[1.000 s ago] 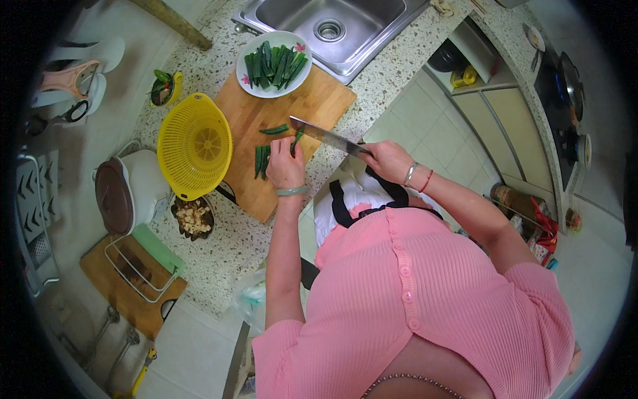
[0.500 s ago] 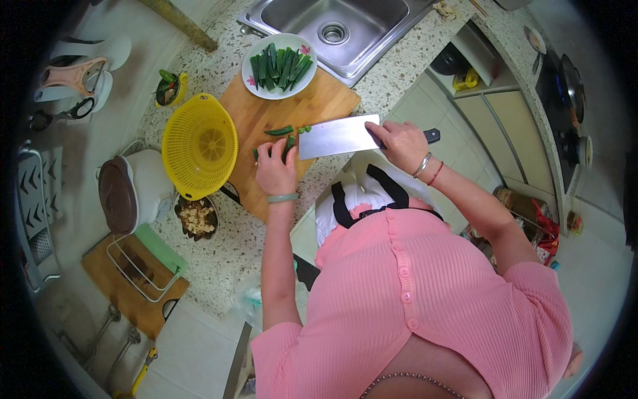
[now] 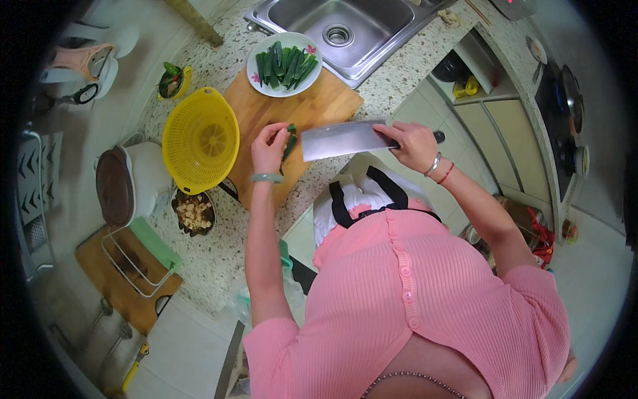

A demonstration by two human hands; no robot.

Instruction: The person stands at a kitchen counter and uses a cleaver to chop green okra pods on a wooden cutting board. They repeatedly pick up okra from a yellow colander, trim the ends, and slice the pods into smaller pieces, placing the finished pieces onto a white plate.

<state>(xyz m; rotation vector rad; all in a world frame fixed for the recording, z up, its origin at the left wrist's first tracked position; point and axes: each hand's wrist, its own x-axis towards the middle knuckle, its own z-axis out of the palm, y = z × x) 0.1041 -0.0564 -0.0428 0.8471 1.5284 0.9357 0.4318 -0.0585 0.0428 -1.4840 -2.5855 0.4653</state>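
Observation:
My right hand (image 3: 413,147) is closed round the black handle of a wide-bladed cleaver (image 3: 342,140), its blade over the right edge of the wooden cutting board (image 3: 325,103). Left of the blade, my left hand (image 3: 268,151) has its fingertips pinched together at a small green piece (image 3: 291,128) that looks like okra. Another okra-like length (image 3: 290,147) lies on the board beside those fingers. Toward the far end of the board, a white plate (image 3: 260,88) with pink flower marks bears several cut green lengths.
A yellow colander (image 3: 178,143) leans at the board's left edge. Beyond it is a yellow cup (image 3: 186,83) with green peppers. A bowl of chopped pale food (image 3: 195,214) and a lidded white pot (image 3: 143,176) stand nearer left. The steel sink (image 3: 302,16) lies at the back.
My left hand has drawn its spread fingers into a pinch and shifted slightly left. The cleaver has tilted a little, with my right hand slightly farther right.

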